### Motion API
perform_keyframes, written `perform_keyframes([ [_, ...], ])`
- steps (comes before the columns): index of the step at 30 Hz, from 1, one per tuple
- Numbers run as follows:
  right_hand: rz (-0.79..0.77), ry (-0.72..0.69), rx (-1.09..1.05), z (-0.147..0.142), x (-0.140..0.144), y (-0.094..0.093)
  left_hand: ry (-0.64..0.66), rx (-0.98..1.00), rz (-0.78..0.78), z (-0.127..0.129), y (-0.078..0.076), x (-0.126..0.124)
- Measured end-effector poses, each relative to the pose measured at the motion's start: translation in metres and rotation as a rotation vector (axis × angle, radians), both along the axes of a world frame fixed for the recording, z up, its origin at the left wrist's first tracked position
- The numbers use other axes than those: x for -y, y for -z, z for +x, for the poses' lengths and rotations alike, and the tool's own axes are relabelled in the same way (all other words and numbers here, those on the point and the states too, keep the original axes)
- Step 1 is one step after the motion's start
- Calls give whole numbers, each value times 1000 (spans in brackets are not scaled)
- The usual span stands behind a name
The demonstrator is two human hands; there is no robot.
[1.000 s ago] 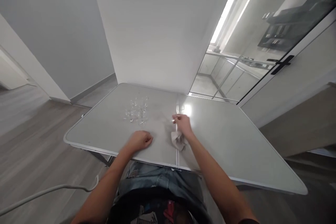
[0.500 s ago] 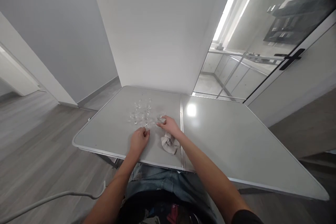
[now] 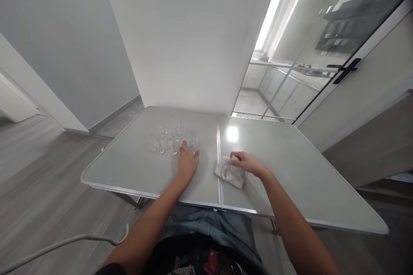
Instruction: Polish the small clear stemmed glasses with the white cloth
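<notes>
Several small clear glasses (image 3: 161,144) stand grouped on the left half of the table. My left hand (image 3: 188,161) is just in front of them, thumb and fingers apart, close to one clear glass (image 3: 192,141) at the right of the group. Whether the fingertips touch that glass I cannot tell. Over the table's seam, a crumpled whitish cloth (image 3: 230,174) hangs from my right hand (image 3: 248,164), whose fingers are closed on its upper right part.
The grey folding table (image 3: 290,172) has a metal seam (image 3: 218,146) across its middle and a metal rim. A white wall (image 3: 180,51) rises behind it. To the right is a glazed door with a black handle (image 3: 346,71). A pale cable (image 3: 74,238) runs at lower left.
My right hand has left the glass, taken hold of the cloth and moved right with it. My left hand has moved right and forward to the glass, its fingers now apart. The view has shifted slightly.
</notes>
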State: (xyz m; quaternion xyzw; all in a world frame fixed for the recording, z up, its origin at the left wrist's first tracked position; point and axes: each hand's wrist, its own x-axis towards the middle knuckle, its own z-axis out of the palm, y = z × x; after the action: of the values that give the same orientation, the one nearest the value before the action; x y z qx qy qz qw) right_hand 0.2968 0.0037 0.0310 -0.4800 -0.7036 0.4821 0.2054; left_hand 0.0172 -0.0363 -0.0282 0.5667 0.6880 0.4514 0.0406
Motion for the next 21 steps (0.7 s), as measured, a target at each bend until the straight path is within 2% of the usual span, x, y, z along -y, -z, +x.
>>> perform_keyframes([
  [3, -99, 231, -274, -6, -13, 9, 42, 38, -28, -3, -7, -23],
  [6, -52, 419, -393, -16, -32, 15, 214, 139, -67, 1, -16, -48],
  [8, 128, 484, -328, -21, -44, 14, 399, 254, -92, 7, -21, -65],
  [10, 436, 502, -184, -24, -52, 8, 611, 374, -145, 14, -24, -81],
  [12, 710, 458, -61, -24, -58, 0, 772, 449, -188, 19, -23, -93],
  [14, 787, 391, -43, -23, -62, -7, 827, 503, -202, 20, -18, -98],
  [16, 657, 391, -128, -22, -66, -12, 804, 569, -209, 17, -11, -99],
  [19, 336, 430, -326, -27, -71, -11, 760, 693, -251, 11, -4, -97],
  [21, 174, 383, -429, -34, -72, -8, 748, 782, -264, 10, -2, -96],
])
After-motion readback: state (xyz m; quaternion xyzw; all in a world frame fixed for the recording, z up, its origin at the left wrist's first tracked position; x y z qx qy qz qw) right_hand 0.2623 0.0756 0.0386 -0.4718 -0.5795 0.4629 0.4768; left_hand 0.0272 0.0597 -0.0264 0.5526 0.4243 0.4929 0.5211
